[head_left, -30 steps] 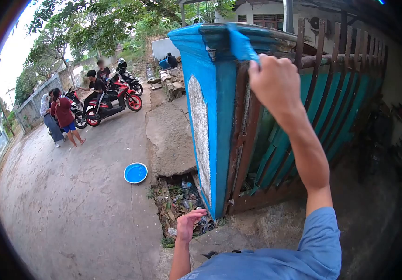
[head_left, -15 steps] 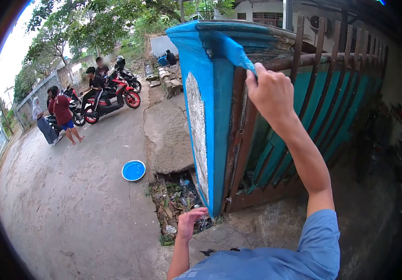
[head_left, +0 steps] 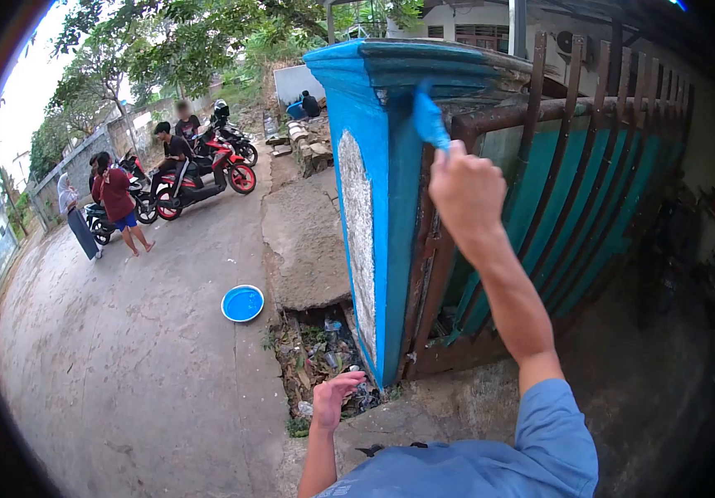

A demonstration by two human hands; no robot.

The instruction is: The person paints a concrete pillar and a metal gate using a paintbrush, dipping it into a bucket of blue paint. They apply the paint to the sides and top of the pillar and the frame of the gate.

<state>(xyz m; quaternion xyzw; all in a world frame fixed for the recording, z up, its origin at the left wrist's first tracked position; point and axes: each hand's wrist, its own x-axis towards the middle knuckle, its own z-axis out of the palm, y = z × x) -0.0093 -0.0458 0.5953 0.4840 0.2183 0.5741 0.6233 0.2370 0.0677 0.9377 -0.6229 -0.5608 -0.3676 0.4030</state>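
Observation:
My right hand (head_left: 469, 192) grips the handle of a paintbrush (head_left: 430, 123) whose head is covered in blue paint and slightly blurred. The brush is at the upper right side of the gate pillar (head_left: 384, 241), just under its moulded top. Blue paint covers the pillar's front edge and left face, around a rough grey-white oval panel (head_left: 359, 224). Toward the right, the moulding (head_left: 474, 76) is dark and bare in part. My left hand (head_left: 337, 400) is held low near the pillar's foot, fingers stretched out, with nothing in it.
A basin of blue paint (head_left: 242, 304) stands on the concrete road. Below me, an open drain (head_left: 316, 357) holds leaves and litter. A brown metal gate (head_left: 540, 199) with teal panels adjoins the pillar. Several people and motorbikes (head_left: 204, 183) are at the far left.
My right hand has moved slightly down and left, and the brush has turned more upright against the pillar. My left hand is nearly unchanged.

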